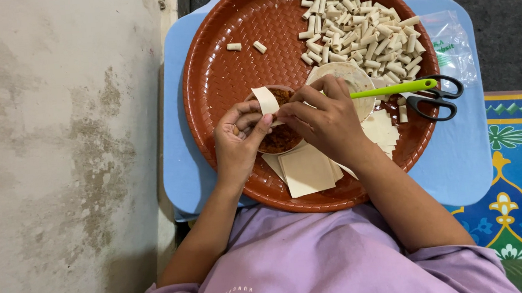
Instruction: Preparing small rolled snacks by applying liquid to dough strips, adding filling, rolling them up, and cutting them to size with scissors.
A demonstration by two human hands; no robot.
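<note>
Over a brown tray by stained concrete, both hands pinch a wrapper.

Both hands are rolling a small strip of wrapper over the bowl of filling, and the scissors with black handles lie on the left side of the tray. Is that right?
Not quite. The head view shows the scissors on the right side of the round brown tray, not the left. The rest holds: the left hand and right hand work a pale wrapper strip over the bowl of filling.

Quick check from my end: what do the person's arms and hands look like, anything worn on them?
Both forearms are bare. The left hand and right hand wear no gloves; I see no rings or watch. Short lilac sleeves of a T-shirt end near the elbows.
</note>
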